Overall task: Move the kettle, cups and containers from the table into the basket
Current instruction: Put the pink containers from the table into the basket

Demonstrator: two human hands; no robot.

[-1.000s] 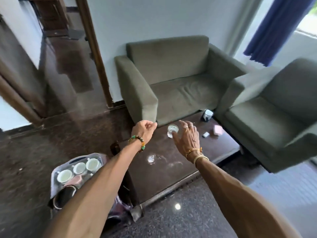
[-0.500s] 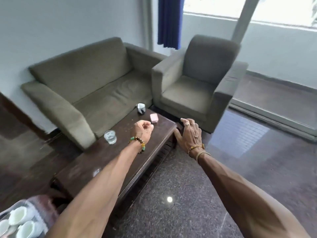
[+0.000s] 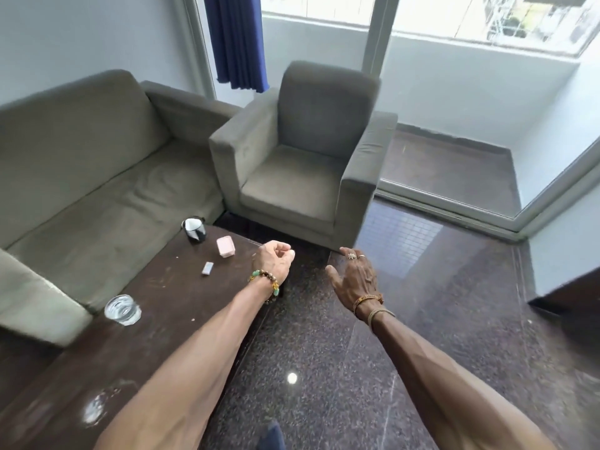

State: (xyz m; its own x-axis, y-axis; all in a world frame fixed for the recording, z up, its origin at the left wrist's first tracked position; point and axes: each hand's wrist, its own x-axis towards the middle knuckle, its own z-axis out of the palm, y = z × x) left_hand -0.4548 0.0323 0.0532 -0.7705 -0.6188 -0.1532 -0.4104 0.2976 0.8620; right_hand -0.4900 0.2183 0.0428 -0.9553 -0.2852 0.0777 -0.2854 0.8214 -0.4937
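On the dark wooden coffee table [image 3: 156, 306] stand a clear glass [image 3: 122, 309] near the sofa arm, a black-and-white cup [image 3: 194, 228] at the far end, a small pink container [image 3: 225, 246] beside it and a tiny white packet [image 3: 207, 268]. My left hand [image 3: 275, 262] hovers over the table's right edge near the pink container, fingers curled into a loose fist with nothing in it. Over the floor to the right of the table, my right hand [image 3: 355, 279] floats with fingers spread and straight. The basket is out of view.
A grey sofa [image 3: 97, 164] runs along the table's far side. A grey armchair [image 3: 302, 164] stands past the table's end. Polished dark stone floor [image 3: 422, 319] spreads to the right, up to a sliding glass door [image 3: 454, 203]. A blue curtain [image 3: 237, 40] hangs behind.
The view has swung right, away from the basket of cups, which has left the frame. Both hands have moved from above the glass toward the table's far end.
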